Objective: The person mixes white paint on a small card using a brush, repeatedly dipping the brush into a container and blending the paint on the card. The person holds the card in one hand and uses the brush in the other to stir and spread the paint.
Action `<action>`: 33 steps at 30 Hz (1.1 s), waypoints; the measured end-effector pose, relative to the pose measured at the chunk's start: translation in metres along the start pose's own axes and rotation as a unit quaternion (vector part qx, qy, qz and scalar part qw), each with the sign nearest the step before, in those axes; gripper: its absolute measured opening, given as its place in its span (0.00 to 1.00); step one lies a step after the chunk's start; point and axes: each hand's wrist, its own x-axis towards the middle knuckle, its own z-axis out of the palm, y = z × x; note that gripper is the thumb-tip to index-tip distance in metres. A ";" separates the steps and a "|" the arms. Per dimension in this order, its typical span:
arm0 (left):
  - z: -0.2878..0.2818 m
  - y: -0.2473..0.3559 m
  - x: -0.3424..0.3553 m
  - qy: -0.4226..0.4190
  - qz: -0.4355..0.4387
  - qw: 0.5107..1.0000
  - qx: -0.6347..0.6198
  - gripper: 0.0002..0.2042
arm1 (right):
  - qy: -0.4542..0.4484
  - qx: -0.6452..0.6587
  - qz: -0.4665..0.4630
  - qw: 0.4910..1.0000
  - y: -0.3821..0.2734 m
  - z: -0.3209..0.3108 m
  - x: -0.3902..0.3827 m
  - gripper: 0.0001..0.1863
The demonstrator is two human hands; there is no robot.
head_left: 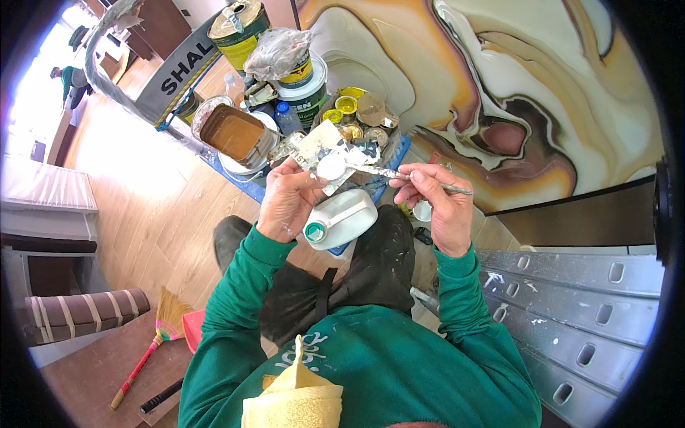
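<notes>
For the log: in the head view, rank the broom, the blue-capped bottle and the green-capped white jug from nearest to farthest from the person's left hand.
From the left hand:
1. Green-capped white jug, just below and to its right.
2. Blue-capped bottle, beyond it, among the buckets.
3. Broom, lower left.

Thin brush (401, 175), handle paint-speckled, held near level, sloping slightly down to the right; tip end points left toward a small round white piece (331, 167), held facing up, contact unclear. Cream card (315, 145), paint-smeared, held tilted, just behind the white piece.
</notes>
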 end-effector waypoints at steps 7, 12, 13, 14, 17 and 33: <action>0.001 0.007 -0.018 -0.016 0.020 1.000 -0.008 0.20 | 0.021 0.002 -0.037 0.999 -0.020 -0.002 -0.030 0.11; -0.008 0.014 -0.034 -0.042 0.010 0.999 0.006 0.18 | 0.050 -0.026 -0.070 0.996 -0.028 0.006 -0.060 0.12; -0.011 0.015 -0.037 -0.059 0.012 0.998 0.005 0.18 | 0.065 -0.012 -0.079 0.995 -0.029 0.008 -0.067 0.13; -0.014 0.016 -0.039 -0.064 0.015 0.998 0.015 0.18 | 0.079 0.001 -0.088 0.993 -0.029 0.009 -0.073 0.14; -0.022 0.019 -0.043 -0.066 0.006 0.998 0.021 0.19 | 0.119 0.050 -0.111 0.985 -0.022 0.017 -0.084 0.18; -0.019 0.002 -0.047 -0.081 0.008 0.994 0.069 0.22 | 0.109 0.121 0.084 0.983 0.044 0.094 -0.036 0.16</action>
